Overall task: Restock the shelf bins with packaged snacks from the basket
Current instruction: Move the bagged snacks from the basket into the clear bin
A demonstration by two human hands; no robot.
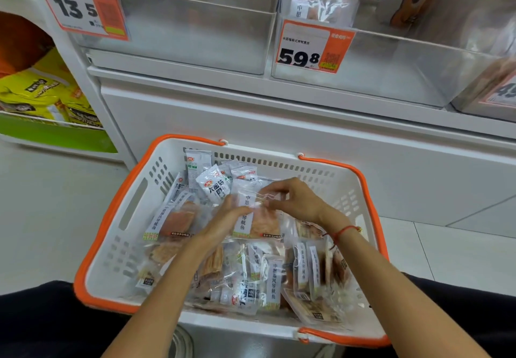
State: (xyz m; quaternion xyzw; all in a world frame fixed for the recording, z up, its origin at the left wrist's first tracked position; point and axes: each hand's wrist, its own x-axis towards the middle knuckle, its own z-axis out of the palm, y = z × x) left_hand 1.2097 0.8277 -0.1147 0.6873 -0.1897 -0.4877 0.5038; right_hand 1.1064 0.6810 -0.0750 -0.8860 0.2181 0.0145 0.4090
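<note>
A white basket (131,212) with orange rim sits on the floor below clear shelf bins (391,67), heaped with clear snack packs (259,218) of orange dried fish and white sachets (213,187)

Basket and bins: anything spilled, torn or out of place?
Nothing stands out. Packets lie jumbled inside the basket, none spilled or visibly torn. Both hands, left hand and right hand, hold one clear packet.

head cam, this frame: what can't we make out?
- Head view: packets under the clear squid packet are covered by both hands, left hand and right hand.
- Bin contents behind the 59.8 price tag: frosted wall blurs them.
- Tag at the right edge: cut off.
- Basket near rim: arms hide part.
</note>
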